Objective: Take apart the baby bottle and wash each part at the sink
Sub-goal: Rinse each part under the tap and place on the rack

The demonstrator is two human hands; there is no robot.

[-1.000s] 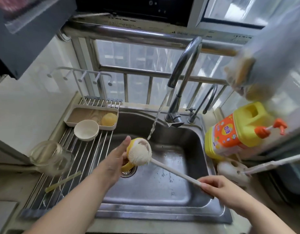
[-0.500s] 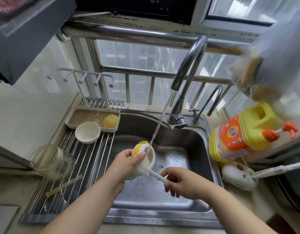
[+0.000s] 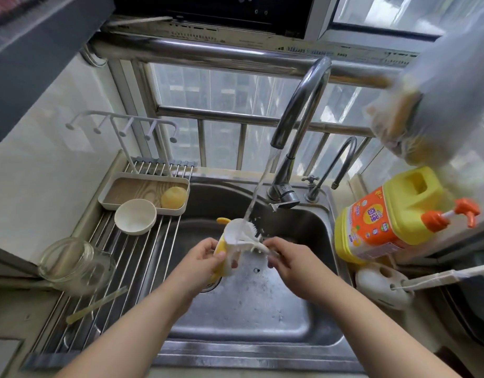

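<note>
My left hand (image 3: 205, 255) grips a yellow and white bottle part (image 3: 230, 238) over the steel sink (image 3: 262, 323). My right hand (image 3: 287, 257) grips the white bottle brush (image 3: 251, 236) close to its head, which is pushed into the part's opening. Water from the tap (image 3: 298, 113) runs onto the brush and the part. On the drying rack (image 3: 121, 271) at the left lie a clear glass bottle body (image 3: 74, 266), a white cap (image 3: 135, 216) and a pale straw (image 3: 96, 306).
A tray (image 3: 131, 186) with a yellow sponge ball (image 3: 174, 197) sits at the back of the rack. A yellow detergent jug (image 3: 393, 214) with an orange pump stands right of the sink, with a white brush holder (image 3: 380, 285) below it. A second small tap (image 3: 341, 159) stands behind.
My right hand slid up the brush handle toward its head. The brush went from beside the part into its opening, and both hands moved together under the water stream.
</note>
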